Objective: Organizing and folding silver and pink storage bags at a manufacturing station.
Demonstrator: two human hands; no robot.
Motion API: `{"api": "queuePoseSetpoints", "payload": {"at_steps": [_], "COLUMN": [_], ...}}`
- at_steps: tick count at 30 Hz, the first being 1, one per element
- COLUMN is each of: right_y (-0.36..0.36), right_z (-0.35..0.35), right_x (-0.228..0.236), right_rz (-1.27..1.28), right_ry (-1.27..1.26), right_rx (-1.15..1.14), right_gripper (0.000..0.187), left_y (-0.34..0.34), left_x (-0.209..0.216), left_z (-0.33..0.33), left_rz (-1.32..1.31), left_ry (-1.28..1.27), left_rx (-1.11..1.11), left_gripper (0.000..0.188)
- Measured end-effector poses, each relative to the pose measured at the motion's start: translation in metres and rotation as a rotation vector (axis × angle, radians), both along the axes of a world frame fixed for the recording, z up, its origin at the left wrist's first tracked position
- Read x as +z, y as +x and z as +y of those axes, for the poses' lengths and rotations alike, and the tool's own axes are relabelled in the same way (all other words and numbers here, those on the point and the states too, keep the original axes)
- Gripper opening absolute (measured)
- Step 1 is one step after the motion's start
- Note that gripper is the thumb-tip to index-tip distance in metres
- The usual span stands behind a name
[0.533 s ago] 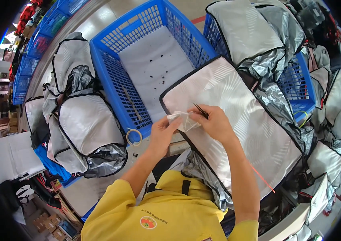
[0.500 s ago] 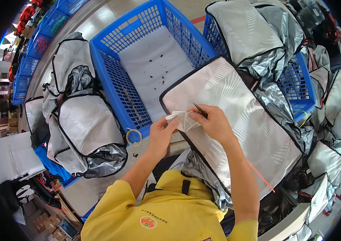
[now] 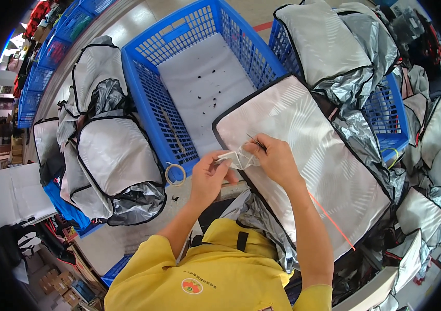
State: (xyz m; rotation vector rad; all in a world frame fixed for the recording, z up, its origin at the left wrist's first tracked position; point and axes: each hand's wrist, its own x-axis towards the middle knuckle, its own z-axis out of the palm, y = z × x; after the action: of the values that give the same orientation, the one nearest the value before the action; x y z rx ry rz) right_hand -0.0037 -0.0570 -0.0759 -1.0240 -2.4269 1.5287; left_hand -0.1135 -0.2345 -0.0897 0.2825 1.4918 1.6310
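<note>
My left hand (image 3: 209,176) pinches a small white, partly see-through folded piece (image 3: 237,160) between thumb and fingers. On the piece's other side, my right hand (image 3: 277,161) grips its edge with the fingertips. Tucked in that same hand is a slim dark pointed tool (image 3: 256,141), like tweezers or thread snips, its tip poking out to the upper left. Below both hands lies a large pale silvery padded panel (image 3: 303,129) with black edging and a faint leaf pattern. A red-orange strip (image 3: 334,223) crosses it near my right forearm.
A blue plastic crate (image 3: 166,44) stands ahead, its pale bottom sheet strewn with dark scraps. Beside it lies a tape ring (image 3: 175,175). Silvery pieces (image 3: 114,155) are heaped at left; more (image 3: 329,46) fill another blue crate (image 3: 386,119) at right.
My left hand has shifted slightly down, its fingers now spread more under the white piece. The piece has turned a little between my hands. The view has moved slightly.
</note>
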Motion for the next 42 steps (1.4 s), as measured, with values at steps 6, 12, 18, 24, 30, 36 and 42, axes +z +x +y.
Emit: {"api": "queuePoseSetpoints", "payload": {"at_steps": [6,12,18,24,30,36,42], "right_y": [-0.002,0.0,0.0,-0.003,0.001,0.027,0.106], "right_z": [-0.001,-0.001,0.0,-0.002,-0.005,0.002,-0.002], "right_x": [0.002,-0.004,-0.009,-0.019,-0.018,-0.021,0.05], "right_rz": [-0.044,-0.005,-0.033,-0.008,0.036,-0.023,0.462], "right_ry": [-0.005,-0.027,-0.003,-0.026,-0.064,-0.12,-0.636], "right_rx": [0.013,-0.005,-0.015,-0.064,-0.126,-0.232,-0.675], "right_gripper": [0.021,0.02,0.023,0.035,0.04,0.044,0.035], "left_y": [-0.002,-0.008,-0.01,-0.01,-0.009,-0.007,-0.005], "left_x": [-0.003,-0.008,-0.012,-0.009,-0.009,-0.009,-0.021], "left_z": [0.008,0.003,-0.001,-0.001,0.0,-0.001,0.007], "left_rz": [-0.263,-0.368,-0.403,-0.369,-0.34,-0.354,-0.33], "left_ry": [0.047,-0.022,-0.004,-0.035,-0.052,-0.069,-0.107], "left_rx": [0.111,0.128,0.088,0.086,0.086,0.098,0.11], "left_gripper": [0.01,0.015,0.026,0.026,0.025,0.023,0.024]}}
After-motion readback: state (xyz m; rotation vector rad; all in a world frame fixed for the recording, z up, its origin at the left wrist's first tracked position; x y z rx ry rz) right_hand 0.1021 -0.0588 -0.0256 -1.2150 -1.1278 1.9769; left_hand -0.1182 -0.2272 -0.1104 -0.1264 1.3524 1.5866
